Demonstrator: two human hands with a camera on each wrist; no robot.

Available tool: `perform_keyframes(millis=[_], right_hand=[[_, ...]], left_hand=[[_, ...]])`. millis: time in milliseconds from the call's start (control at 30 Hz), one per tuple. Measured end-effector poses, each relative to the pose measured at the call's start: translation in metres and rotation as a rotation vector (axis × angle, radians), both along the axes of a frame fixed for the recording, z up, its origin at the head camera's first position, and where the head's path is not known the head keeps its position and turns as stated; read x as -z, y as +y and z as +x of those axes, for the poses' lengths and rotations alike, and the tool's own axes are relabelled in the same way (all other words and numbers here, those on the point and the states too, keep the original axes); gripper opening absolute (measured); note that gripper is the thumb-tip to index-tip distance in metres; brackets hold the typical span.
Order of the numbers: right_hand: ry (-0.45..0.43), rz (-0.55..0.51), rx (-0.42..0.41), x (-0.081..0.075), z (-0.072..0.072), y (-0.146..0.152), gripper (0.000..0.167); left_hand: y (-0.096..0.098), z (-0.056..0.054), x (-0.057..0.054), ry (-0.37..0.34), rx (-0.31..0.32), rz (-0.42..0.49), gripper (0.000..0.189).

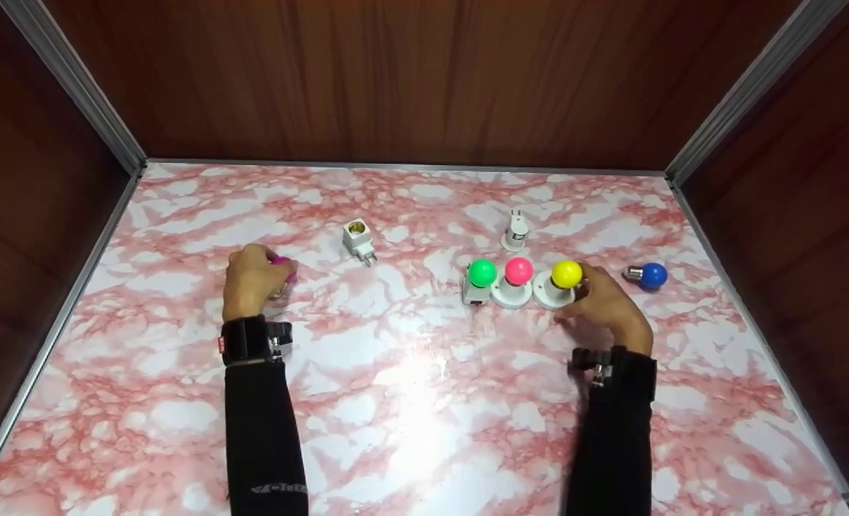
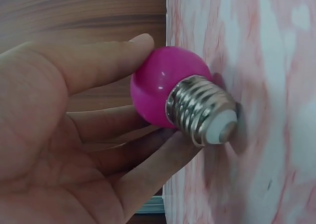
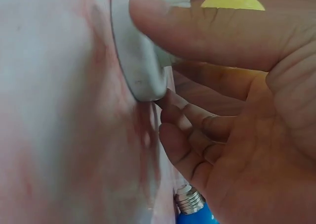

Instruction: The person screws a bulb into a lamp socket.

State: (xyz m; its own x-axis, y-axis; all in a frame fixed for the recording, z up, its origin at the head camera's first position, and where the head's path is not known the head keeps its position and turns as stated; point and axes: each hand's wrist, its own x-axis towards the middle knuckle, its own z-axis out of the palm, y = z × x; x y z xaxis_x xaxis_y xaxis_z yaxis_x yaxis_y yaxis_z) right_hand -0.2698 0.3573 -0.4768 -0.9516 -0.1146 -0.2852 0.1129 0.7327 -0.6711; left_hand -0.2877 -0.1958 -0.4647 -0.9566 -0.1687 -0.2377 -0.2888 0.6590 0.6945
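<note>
My left hand (image 1: 247, 283) grips a magenta light bulb (image 2: 163, 83) at the left, its thumb on the globe and fingers beneath. The bulb's metal screw base (image 2: 200, 108) points away from the palm, close over the table. At the right, my right hand (image 1: 614, 309) holds the round white lamp holder (image 3: 132, 61) with thumb and fingers at its rim. A yellow bulb (image 1: 566, 274) sits upright in that holder. Beside it stand a pink bulb (image 1: 519, 271) in a similar round holder and a green bulb (image 1: 481, 273) in a boxy white socket.
A square white plug-in socket (image 1: 357, 240) lies left of centre. Behind the bulb row is a round white plug-in socket (image 1: 516, 234). A loose blue bulb (image 1: 654, 275) lies right of my right hand. Wooden panels (image 1: 395, 86) enclose the marbled table (image 1: 381, 401).
</note>
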Motion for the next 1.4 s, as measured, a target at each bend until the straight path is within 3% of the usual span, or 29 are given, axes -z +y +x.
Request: perform_keyframes(millis=[200, 433, 600, 800, 900, 1100, 1267, 1400], right_hand=[[-0.003, 0.035, 0.019, -0.003, 0.001, 0.006, 0.092], [0.069, 0.030, 0.032, -0.007, 0.002, 0.009, 0.076], [0.132, 0.013, 0.107, -0.012, 0.003, 0.010, 0.056], [0.381, 0.014, 0.271, -0.018, -0.002, 0.001, 0.036], [0.497, 0.012, 0.306, -0.022, -0.005, -0.006, 0.029], [0.594, 0.033, 0.220, -0.038, -0.017, -0.023, 0.025], [0.577, 0.108, 0.120, -0.052, -0.027, -0.042, 0.025], [0.542, 0.175, 0.043, -0.053, -0.036, -0.055, 0.027]], left_hand=[[0.003, -0.001, 0.002, 0.032, 0.010, -0.003, 0.040], [0.005, -0.003, 0.004, 0.056, 0.015, -0.022, 0.042], [0.007, -0.003, 0.003, 0.063, 0.011, -0.017, 0.044], [0.010, -0.005, -0.001, 0.079, 0.011, 0.047, 0.048], [0.013, -0.006, -0.002, 0.095, 0.017, 0.075, 0.051], [0.020, -0.010, -0.003, 0.124, 0.042, 0.082, 0.052], [0.024, -0.010, -0.006, 0.126, 0.060, 0.084, 0.048], [0.028, -0.010, -0.007, 0.140, 0.066, 0.074, 0.044]])
